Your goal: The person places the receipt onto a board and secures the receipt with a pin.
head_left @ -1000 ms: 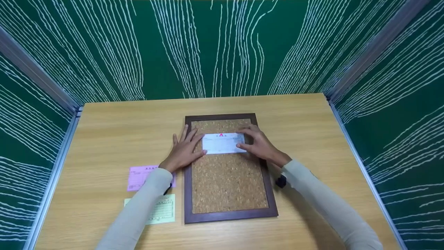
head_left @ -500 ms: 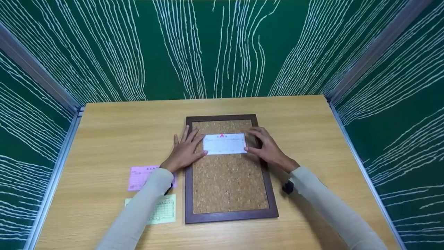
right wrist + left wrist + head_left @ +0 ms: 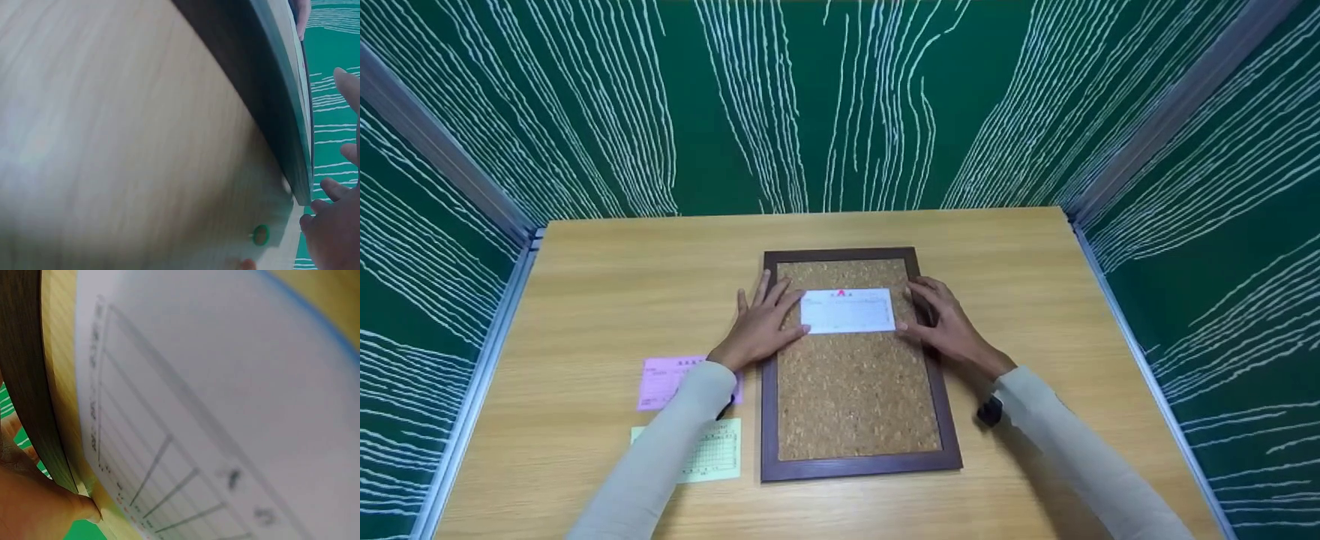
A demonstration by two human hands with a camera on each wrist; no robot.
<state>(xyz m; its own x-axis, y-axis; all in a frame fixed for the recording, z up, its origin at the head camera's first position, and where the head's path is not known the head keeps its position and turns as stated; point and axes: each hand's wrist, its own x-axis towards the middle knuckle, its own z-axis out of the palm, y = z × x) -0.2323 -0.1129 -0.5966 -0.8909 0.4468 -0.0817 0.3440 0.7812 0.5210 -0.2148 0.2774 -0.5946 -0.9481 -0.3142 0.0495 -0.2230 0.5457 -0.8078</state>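
Observation:
A white printed slip [image 3: 847, 312] lies across the upper part of a dark-framed cork board [image 3: 855, 405], with a small red pin-like piece [image 3: 841, 293] at its top edge. My left hand [image 3: 760, 324] rests on the board's left side with spread fingers, index fingertip and thumb at the slip's left edge. My right hand [image 3: 949, 322] is at the board's right side, thumb and fingers apart, just off the slip's right edge, holding nothing visible. In the right wrist view, a small green-rimmed round piece [image 3: 260, 235] lies on the table by the board; it may be a pushpin.
A purple slip [image 3: 660, 379] and a light green slip [image 3: 712, 454] lie on the wooden table [image 3: 622, 285] left of the board, partly under my left sleeve. Green walls with white lines [image 3: 735, 105] enclose the table at the back and sides.
My right hand has let go of the white slip's right edge and moved right toward the board's frame. The left hand and the slip have stayed in place.

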